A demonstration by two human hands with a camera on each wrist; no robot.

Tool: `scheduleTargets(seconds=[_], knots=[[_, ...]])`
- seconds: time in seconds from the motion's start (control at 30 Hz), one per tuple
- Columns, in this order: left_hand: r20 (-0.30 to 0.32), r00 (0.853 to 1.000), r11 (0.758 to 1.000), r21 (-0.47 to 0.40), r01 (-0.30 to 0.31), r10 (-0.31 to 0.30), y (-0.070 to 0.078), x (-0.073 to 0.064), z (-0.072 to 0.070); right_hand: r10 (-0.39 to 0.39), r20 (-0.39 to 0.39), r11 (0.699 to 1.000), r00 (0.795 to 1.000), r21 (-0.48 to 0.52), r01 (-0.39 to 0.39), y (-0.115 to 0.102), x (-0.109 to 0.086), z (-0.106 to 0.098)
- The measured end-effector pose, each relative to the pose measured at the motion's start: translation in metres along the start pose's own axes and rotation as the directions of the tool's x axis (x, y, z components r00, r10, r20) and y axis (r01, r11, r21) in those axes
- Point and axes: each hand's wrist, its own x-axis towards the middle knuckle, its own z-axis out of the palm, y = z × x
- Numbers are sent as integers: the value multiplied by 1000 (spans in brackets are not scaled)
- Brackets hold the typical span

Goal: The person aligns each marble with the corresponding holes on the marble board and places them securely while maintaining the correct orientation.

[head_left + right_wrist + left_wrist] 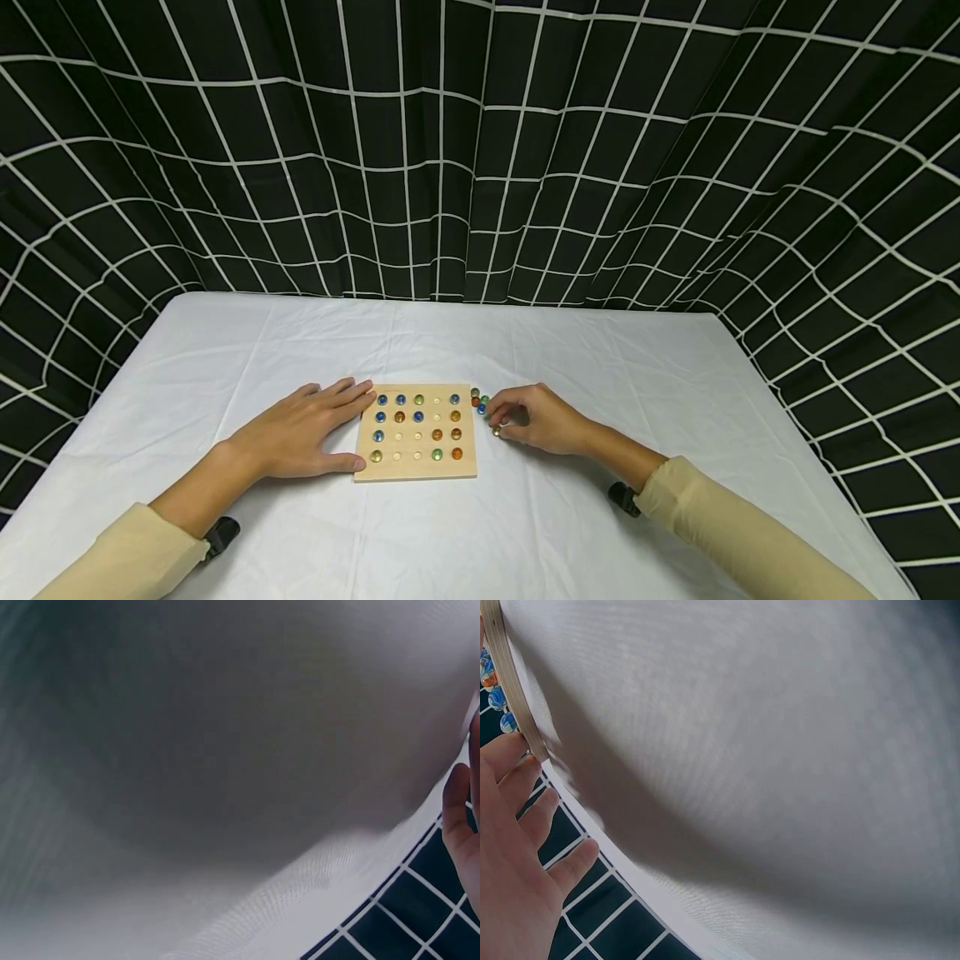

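Observation:
A square wooden board [408,473] lies on the table, with glass marbles in blue, green, amber and orange sitting in rows of hollows. Several pale bare hollows show among them. My left hand [311,429] rests flat at the board's left side, fingertips at the upper corner and thumb on the lower one. In the left wrist view its fingers [536,817] are spread beside the board's edge [514,682]. To the right of the board, my right hand [551,421] pinches a yellowish marble [497,431] between thumb and fingertips, low over the cloth.
A small cluster of loose marbles [482,408] touches the board's upper right side, close to the right fingertips. White cloth [600,358] covers the table. Black curtains with a white grid [420,183] surround its back and sides.

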Motion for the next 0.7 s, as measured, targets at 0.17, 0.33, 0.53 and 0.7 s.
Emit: scheduleTargets(seconds=[0.17, 0.33, 0.53, 0.7], knots=[[-2, 1000, 1000, -2, -2, 2, 0, 0, 0, -13, 1, 1000, 1000, 5, 13, -1, 0, 1], [-3, 1000, 1000, -7, -5, 5, 0, 0, 0, -18, -6, 1000, 1000, 1, 18, -2, 2, 2], [-7, 1000, 1000, -2, -7, 7, -1, 0, 1, -29, -23, 999, 999, 16, 29, -6, 9, 2], [-6, 1000, 1000, 0, -8, 8, -1, 0, 2, -41, -58, 999, 997, 10, 42, -12, 17, 1]])
